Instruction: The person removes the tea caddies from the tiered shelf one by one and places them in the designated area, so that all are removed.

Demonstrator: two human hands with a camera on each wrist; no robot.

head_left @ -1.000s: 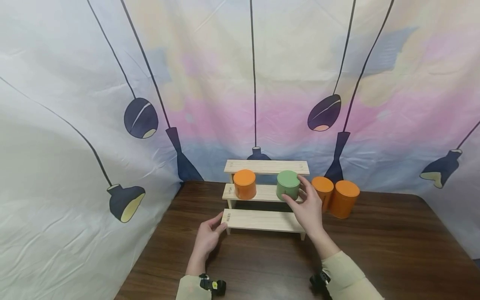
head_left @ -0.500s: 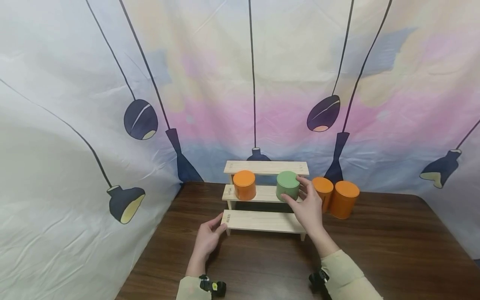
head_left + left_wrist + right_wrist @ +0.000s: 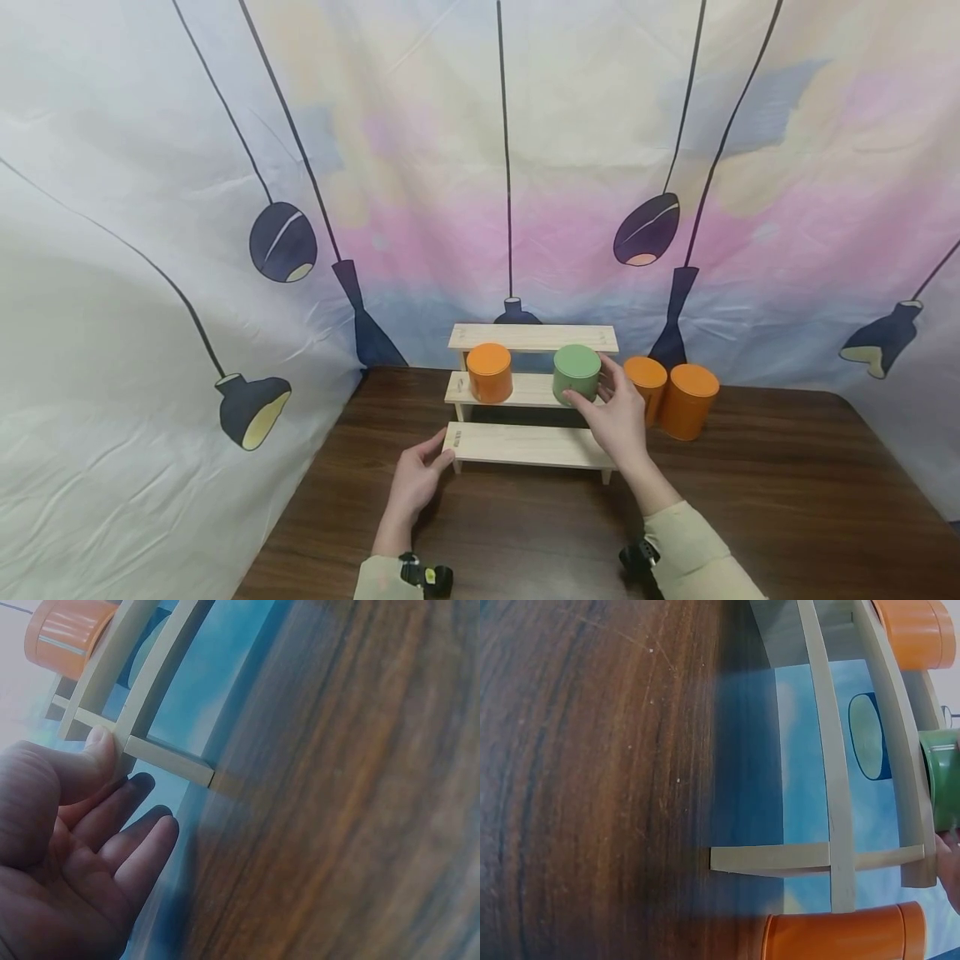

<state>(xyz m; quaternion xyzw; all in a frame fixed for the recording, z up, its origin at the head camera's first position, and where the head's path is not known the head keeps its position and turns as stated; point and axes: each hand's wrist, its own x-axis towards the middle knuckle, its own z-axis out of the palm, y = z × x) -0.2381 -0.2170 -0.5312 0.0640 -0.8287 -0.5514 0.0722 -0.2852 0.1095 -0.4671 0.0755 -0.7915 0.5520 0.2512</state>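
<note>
Two tins (image 3: 490,379) on middle step (image 3: 532,389); other pair (image 3: 689,404) on table (image 3: 795,483), right.

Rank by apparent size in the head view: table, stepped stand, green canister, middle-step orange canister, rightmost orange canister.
1. Brown table
2. Wooden stepped stand
3. Rightmost orange canister
4. Green canister and middle-step orange canister: too alike to rank

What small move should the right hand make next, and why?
Probably ease the right hand off the green canister: it appears to stand upright on the wooden middle tier, apart from the orange canister there, while the left hand holds the lowest tier's end.
</note>
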